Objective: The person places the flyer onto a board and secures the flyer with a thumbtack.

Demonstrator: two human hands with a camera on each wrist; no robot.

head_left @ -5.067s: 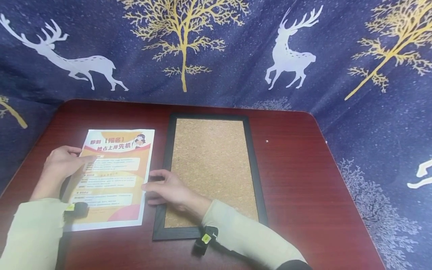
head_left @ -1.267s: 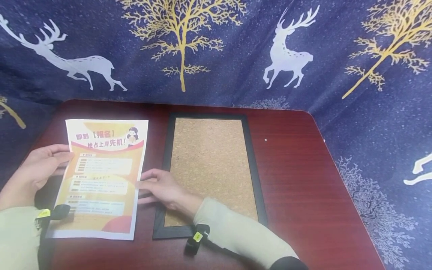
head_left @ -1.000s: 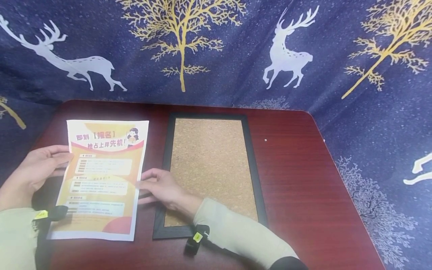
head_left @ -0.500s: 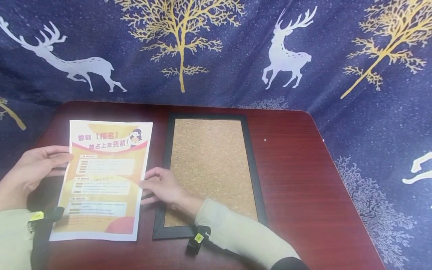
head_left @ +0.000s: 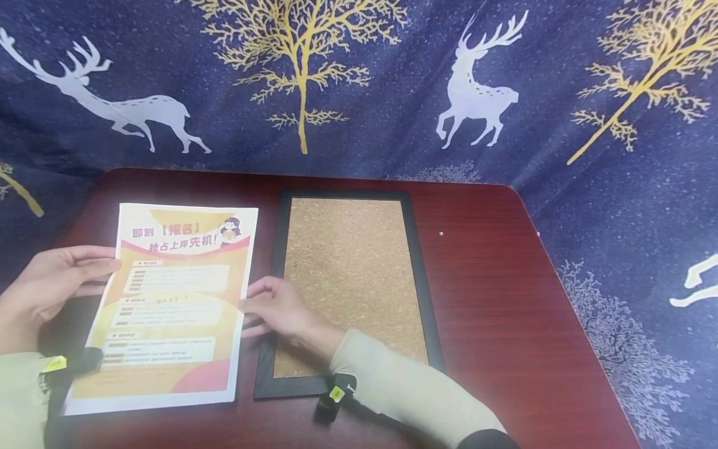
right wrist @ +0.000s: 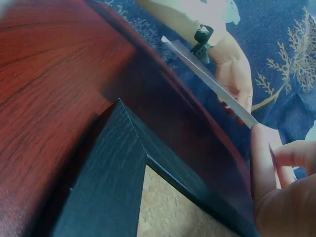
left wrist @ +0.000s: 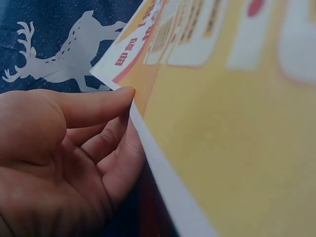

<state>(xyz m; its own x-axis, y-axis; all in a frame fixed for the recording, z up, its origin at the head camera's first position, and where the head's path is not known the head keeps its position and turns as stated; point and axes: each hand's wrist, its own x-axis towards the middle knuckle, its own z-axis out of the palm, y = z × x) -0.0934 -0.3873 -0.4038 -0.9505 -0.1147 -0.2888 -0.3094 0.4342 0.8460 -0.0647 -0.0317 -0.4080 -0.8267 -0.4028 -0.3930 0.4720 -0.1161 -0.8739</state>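
A printed paper flyer (head_left: 168,299) in orange, yellow and white, with lines of writing and a small cartoon figure, is held up over the left part of the table. My left hand (head_left: 53,287) pinches its left edge; in the left wrist view the thumb of that hand (left wrist: 74,143) lies on the printed face and the fingers are behind it. On the flyer's right edge my right hand (head_left: 283,312) pinches between thumb and fingers. The right wrist view shows the flyer (right wrist: 212,81) edge-on, raised above the table.
A cork board (head_left: 353,280) in a black frame (head_left: 432,330) lies on the dark red table (head_left: 505,299), partly under my right forearm. One tiny white speck (head_left: 441,234) sits right of it. Behind hangs a blue curtain (head_left: 381,112) with deer and trees.
Compared with five seconds ago, the flyer and my left hand are farther left. Over the last second the flyer has shifted slightly right and toward me, with my right hand following. The cork board stays put.
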